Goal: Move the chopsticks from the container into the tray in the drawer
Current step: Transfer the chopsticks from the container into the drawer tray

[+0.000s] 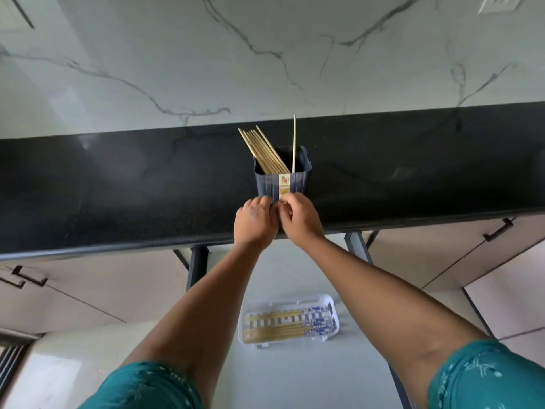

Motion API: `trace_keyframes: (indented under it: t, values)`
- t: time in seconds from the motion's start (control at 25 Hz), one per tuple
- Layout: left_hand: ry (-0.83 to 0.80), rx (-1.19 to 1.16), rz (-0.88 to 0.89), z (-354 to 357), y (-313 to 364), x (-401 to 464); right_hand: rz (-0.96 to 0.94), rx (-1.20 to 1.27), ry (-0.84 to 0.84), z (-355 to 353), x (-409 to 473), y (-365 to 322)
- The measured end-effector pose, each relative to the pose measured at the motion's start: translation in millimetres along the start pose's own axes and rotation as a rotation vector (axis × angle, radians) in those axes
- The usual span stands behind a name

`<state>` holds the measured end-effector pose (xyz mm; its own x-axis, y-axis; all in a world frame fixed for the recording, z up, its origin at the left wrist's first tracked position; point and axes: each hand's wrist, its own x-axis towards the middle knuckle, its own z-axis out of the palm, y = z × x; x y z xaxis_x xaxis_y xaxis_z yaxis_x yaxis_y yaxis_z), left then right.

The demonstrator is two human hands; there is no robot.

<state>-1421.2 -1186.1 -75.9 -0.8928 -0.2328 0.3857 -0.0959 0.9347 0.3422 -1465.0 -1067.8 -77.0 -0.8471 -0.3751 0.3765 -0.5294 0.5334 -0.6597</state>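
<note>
A dark blue container (298, 184) stands on the black countertop (118, 187). Several bamboo chopsticks (262, 152) lean to the left inside it, and a single thin stick (294, 143) rises upright at its right side. A cream paper-sleeved chopstick piece (284, 185) stands against the container's front. My left hand (255, 222) and my right hand (302, 221) meet just below it, fingers pinched on its lower end. Below, a white tray (330, 302) lies in the open drawer (295, 273). It holds several chopsticks (277, 326) with blue patterned ends, laid sideways.
A white marble wall (265, 54) rises behind the counter. Closed cabinet fronts with dark handles flank the drawer, one on the left (88, 290) and one on the right (472, 252). Dark drawer rails (196, 267) run beside my forearms.
</note>
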Motion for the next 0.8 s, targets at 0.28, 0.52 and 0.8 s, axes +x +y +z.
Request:
trace_keyframes:
  t: [0.28,0.52,0.8]
  values:
    - [-0.024,-0.089,-0.124,-4.7,-16.5,85.1,0.665,-0.104,-0.100,-0.6,151.8,-1.9]
    - [-0.063,-0.127,-0.084,12.7,-26.5,103.3,0.554,-0.424,-0.631,11.0,202.1,4.2]
    - [-0.002,-0.130,0.007,17.9,-41.7,105.6,0.413,-0.700,-0.782,29.6,211.1,17.1]
